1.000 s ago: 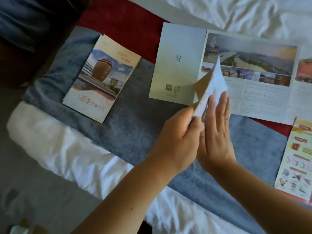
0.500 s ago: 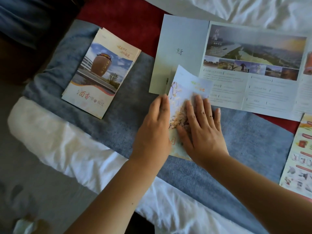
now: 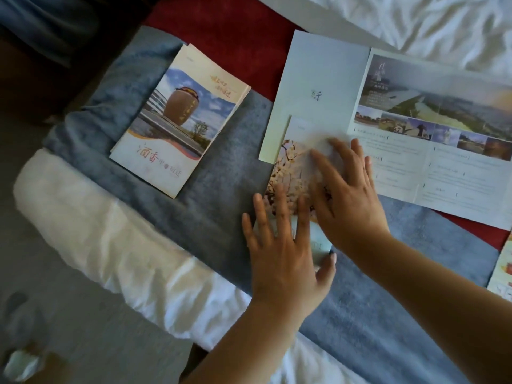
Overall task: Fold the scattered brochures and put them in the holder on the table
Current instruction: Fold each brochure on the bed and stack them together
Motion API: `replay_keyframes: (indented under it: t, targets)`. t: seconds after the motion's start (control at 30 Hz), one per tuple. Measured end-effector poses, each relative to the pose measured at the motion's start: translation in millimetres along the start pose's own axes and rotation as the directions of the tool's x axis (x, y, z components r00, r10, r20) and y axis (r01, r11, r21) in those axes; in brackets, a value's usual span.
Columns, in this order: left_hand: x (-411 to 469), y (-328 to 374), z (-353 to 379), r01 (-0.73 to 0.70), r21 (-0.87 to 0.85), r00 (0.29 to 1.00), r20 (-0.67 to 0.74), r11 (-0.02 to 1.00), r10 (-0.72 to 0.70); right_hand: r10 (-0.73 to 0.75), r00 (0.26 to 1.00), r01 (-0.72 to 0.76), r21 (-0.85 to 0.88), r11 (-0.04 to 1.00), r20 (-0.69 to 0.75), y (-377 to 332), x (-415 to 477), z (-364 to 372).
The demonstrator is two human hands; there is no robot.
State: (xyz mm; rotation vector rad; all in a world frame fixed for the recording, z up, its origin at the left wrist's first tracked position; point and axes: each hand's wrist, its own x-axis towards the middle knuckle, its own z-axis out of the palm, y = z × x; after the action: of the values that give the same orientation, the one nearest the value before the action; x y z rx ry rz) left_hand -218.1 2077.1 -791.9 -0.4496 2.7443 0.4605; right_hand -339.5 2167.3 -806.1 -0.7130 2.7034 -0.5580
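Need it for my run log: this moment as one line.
step: pressing fold | left hand: flat on blossom brochure | right hand: flat on it

Dim, soft daylight, brightest on the white sheet [image 3: 415, 23] at upper right. The upper left corner sinks into shadow. Motion blur smears the right hand [image 3: 349, 195]; straight edges bow slightly.

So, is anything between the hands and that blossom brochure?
Nothing visible: the left hand and right hand both press flat on the blossom brochure, which overlaps the big unfolded brochure. The holder is out of view.
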Motion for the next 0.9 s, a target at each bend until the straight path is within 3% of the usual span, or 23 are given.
replay_keyframes:
  t: [0.13, 0.4, 0.57, 0.67, 0.8, 0.9]
  targets:
    - [7.0, -11.2, -11.0, -0.006, -0.037, 1.0, -0.023, 0.999, 0.005, -0.048, 0.999, 0.048, -0.007, 0.999, 0.021, -10.4, 12.0, 6.3]
    - [45.5, -101.6, -72.9, -0.141, 0.124, 0.976, -0.151, 0.982, 0.159, -0.122, 0.992, 0.122, 0.004, 0.993, 0.034, -67.3, 54.3, 21.7]
    - [72.2, -171.5, -105.0, -0.117, 0.198, 0.974, -0.169, 0.973, 0.151, -0.159, 0.985, 0.158, 0.012, 0.987, 0.061, -122.2, 99.3, 35.7]
    - [83.1, -202.8, -114.6, -0.087, 0.208, 0.988, -0.11, 0.974, 0.112, -0.165, 0.984, 0.166, -0.005, 0.986, 0.072, -146.2, 124.7, 42.8]
    - [86.5, -218.8, -115.9, -0.039, 0.279, 0.997, -0.046, 0.959, 0.054, -0.124, 0.988, 0.129, -0.055, 0.99, 0.091, -162.7, 144.1, 43.6]
    - [81.1, -219.2, -111.6, -0.047, 0.21, 0.996, -0.064, 0.977, 0.062, -0.122, 0.989, 0.132, -0.123, 0.984, 0.086, -170.5, 145.9, 42.5]
